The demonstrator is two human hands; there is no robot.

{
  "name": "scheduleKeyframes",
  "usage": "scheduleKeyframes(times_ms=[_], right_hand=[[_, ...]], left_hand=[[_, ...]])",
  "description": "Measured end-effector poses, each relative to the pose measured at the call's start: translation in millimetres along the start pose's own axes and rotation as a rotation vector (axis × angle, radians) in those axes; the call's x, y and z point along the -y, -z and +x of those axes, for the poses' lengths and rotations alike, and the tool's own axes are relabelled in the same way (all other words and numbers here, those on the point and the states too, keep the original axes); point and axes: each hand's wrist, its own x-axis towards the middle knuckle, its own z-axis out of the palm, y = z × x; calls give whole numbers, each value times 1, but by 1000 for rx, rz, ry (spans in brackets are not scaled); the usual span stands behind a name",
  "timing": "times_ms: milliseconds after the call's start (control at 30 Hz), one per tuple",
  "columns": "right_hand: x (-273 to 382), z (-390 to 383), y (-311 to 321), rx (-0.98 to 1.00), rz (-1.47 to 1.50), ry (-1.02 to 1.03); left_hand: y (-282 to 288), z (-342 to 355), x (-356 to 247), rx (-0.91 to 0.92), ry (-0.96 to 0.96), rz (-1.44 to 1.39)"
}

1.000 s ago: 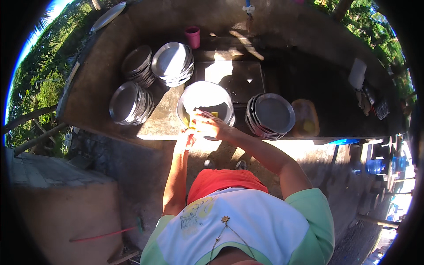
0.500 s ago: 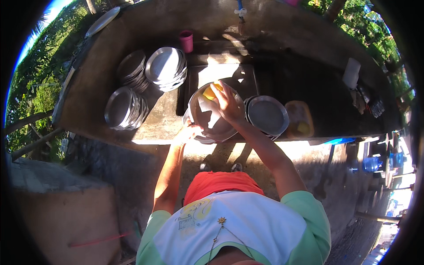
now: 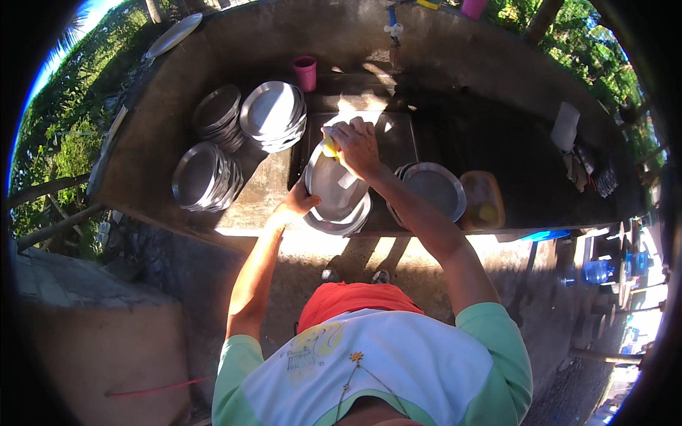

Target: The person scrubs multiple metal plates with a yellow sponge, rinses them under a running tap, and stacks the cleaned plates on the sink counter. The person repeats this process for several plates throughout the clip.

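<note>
A round metal plate is held tilted in front of me, above another plate whose rim shows below it. My left hand grips its left rim, thumb on the inner face. My right hand is closed on a yellow sponge and presses it against the plate's upper left edge. Just right of my right wrist lies a stack of metal plates. Beside that stack is an orange-rimmed plastic container with a yellow-green lump inside.
Stacks of metal plates stand on the counter's left side. Behind are a pink cup and a blue-and-white tap. Utensils lie at far right. The concrete counter edge runs before me.
The plate has turned from facing up at me to a steeper tilt. My right hand and the sponge have shifted left along the rim. My left hand has regripped a little higher.
</note>
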Motion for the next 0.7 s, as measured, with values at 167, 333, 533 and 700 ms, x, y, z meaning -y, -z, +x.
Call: scheduleKeyframes(times_ms=[167,333,533,700], right_hand=[[-4,4,0,-57,-25,650],[-44,-6,-1,-130,54,-462],[-7,-77,-55,76,1298,-1778],[17,-103,-76,-535,1794,-1461]], left_hand=[[4,5,11,132,74,-9],[-4,21,47,-52,-255,-90],[-70,51,84,-642,-295,-147],[-97,54,87,-483,122,-822]])
